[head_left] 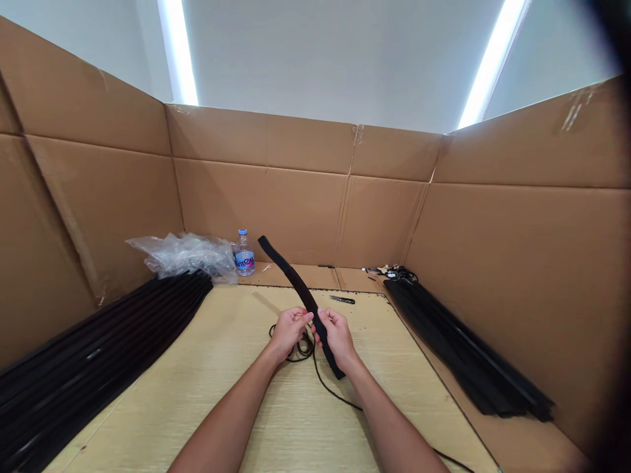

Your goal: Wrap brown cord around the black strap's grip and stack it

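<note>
A long black fabric strip (296, 279) is held up at a slant over the table, its upper end bent to the left. My right hand (336, 335) grips its lower half, thumb on top and fingers curled behind. At the strip's left edge my left hand (290, 330) is closed in a pinch; whether its fingertips hold the edge or a cable end is hidden. Below both hands a thin black cable (304, 348) lies loosely coiled, and one length runs under my right forearm toward the front.
Many black strips (113, 348) lie along the left side, and another pile (463, 355) along the right. Clear plastic bags (192, 256) and a water bottle (244, 255) stand at the back left. Small snips (342, 299) lie beyond my hands. Cardboard walls (276, 197) enclose the table (231, 341).
</note>
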